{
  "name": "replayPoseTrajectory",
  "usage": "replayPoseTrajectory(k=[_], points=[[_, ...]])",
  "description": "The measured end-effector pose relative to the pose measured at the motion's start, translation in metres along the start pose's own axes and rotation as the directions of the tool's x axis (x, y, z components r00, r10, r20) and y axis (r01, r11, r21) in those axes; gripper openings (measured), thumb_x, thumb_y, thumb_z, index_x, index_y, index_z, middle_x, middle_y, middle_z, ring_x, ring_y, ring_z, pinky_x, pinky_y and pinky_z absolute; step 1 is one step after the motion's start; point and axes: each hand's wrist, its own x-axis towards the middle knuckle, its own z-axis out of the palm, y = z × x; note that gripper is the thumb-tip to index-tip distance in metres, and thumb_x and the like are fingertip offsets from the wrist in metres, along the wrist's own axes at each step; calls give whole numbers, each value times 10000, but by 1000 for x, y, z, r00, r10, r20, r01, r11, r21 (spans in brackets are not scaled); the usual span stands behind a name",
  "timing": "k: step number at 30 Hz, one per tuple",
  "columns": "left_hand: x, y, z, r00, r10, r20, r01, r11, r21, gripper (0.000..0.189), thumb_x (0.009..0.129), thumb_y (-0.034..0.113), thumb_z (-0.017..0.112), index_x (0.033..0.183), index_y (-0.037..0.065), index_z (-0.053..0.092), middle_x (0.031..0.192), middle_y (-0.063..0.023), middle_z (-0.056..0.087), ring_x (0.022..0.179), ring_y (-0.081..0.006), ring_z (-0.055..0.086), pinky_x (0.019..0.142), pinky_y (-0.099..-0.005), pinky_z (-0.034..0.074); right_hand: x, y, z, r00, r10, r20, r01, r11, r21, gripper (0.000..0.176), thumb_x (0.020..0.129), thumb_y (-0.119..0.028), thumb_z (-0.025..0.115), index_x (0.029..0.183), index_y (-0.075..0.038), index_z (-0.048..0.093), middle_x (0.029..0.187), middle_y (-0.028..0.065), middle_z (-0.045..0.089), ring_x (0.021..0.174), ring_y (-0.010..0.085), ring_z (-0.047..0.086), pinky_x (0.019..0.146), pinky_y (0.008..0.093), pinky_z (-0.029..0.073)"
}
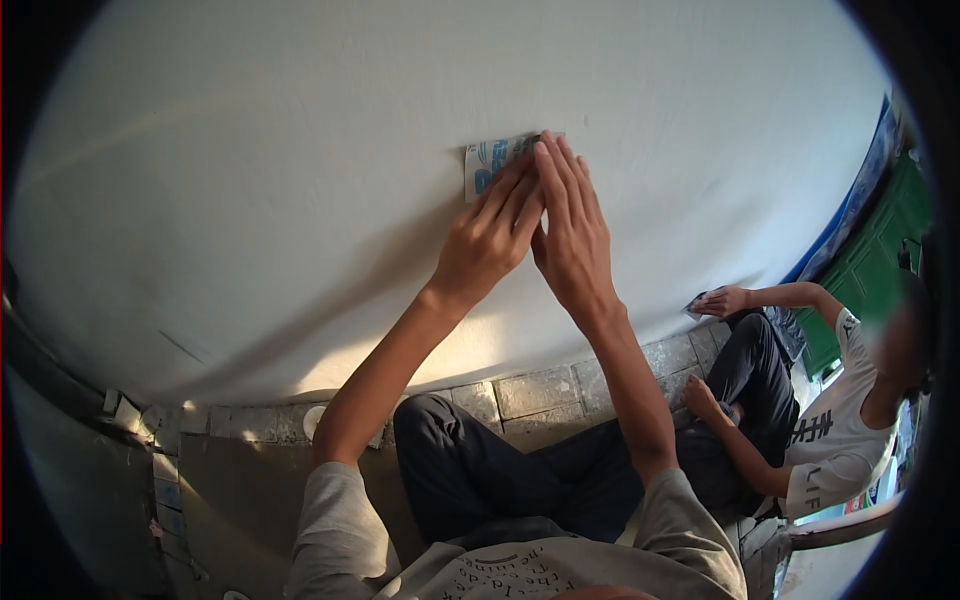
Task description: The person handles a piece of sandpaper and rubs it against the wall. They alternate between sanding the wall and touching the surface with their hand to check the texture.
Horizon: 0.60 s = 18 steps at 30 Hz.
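Observation:
On the pale wall (330, 150) in front of me lies a small light sheet with blue print (480, 168), which looks like the back of a piece of sandpaper. My left hand (490, 235) presses over its lower right part, fingers stretched out. Beside it, my right hand (575, 215) reaches up flat with straight fingers, its fingertips at the sheet's upper right. The two hands touch near the fingertips and overlap there. Much of the sheet is hidden beneath them, and neither hand curls round its edge.
At the right a co-worker in a white T-shirt (835, 445) sits, one hand (722, 301) pressing a small dark piece against the wall. Grey bricks (535, 393) run along the wall's foot. My crossed legs (500, 475) are below; a green door (880, 255) stands far right.

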Motion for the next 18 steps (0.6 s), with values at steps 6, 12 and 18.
replayPoseTrajectory(k=[6, 12, 18], points=[[25, -20, -14, 998, 26, -50, -27, 1000, -16, 252, 837, 3, 678, 1087, -7, 652, 1219, -148, 677, 1220, -269, 621, 1055, -370, 526, 32, 9, 1, 991, -102, -83, 102, 995, -10, 641, 865, 5, 643, 1463, -27, 414, 1482, 140, 490, 1391, 298, 456, 1172, 444, 385], [-37, -6, -2, 998, 33, 54, -30, 998, -48, 281, 843, -4, 673, 1124, 6, 661, 1262, -158, 657, 1302, -297, 555, 1080, -387, 508, -10, 14, 25, 987, -138, -83, 131, 988, -81, 435, 921, -74, 597, 1356, -89, 590, 1433, 92, 564, 1347, 243, 522, 1162, 436, 398], [-102, 40, -33, 998, 35, 57, -10, 916, -401, 427, 948, 17, 535, 1359, 121, 579, 1480, -108, 506, 1405, -307, 439, 1113, -379, 488, 16, 65, -12, 957, -51, -284, -35, 956, -292, 497, 886, 136, 492, 1270, -115, 681, 1329, 109, 646, 1290, 247, 580, 1168, 520, 325]])
